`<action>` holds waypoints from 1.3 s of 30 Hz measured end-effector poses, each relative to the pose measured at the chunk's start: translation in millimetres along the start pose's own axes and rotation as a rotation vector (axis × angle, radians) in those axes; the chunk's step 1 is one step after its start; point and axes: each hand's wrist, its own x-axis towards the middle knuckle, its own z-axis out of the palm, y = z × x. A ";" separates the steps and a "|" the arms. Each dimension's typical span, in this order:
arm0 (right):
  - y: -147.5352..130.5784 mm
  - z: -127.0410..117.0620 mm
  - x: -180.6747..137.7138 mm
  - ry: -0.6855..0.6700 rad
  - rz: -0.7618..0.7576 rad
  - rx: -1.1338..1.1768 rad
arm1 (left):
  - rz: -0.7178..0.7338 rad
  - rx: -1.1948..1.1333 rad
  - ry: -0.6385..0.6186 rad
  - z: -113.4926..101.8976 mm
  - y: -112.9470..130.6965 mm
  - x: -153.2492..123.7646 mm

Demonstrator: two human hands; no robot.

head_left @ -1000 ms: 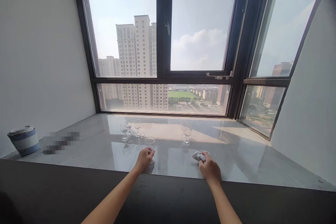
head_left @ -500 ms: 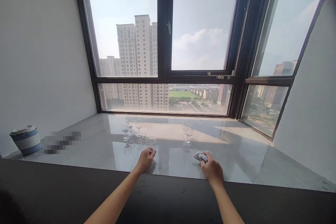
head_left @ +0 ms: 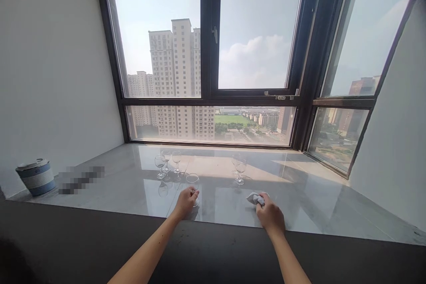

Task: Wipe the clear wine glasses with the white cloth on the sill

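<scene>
My left hand (head_left: 186, 202) is closed around a stemmed wine glass (head_left: 192, 179), whose round rim shows above my fingers; its base stands on or just over the grey sill, I cannot tell which. In my right hand (head_left: 270, 214), fingers pinched together, is a bunched white cloth (head_left: 255, 199), held low over the sill to the right of that glass. Behind my left hand, three stemmed glasses (head_left: 160, 166) stand upright close together. Beyond the cloth, another upright glass (head_left: 240, 171) stands with a second one (head_left: 234, 159) partly hidden behind it.
The glossy grey sill (head_left: 126, 186) runs under the window, its front edge just below my hands. A blue-and-white bucket (head_left: 37, 178) stands at the far left beside a blurred-out patch. Dark window frames (head_left: 208, 102) and white walls (head_left: 60, 62) enclose the sill.
The whole view has shifted very slightly to the right. Both hands keep their grips, on the glass and on the cloth, with hardly any movement.
</scene>
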 end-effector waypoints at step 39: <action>2.7 3.2 -0.2 0.003 -0.001 -0.011 | 0.019 0.033 0.022 -1.6 4.9 -0.1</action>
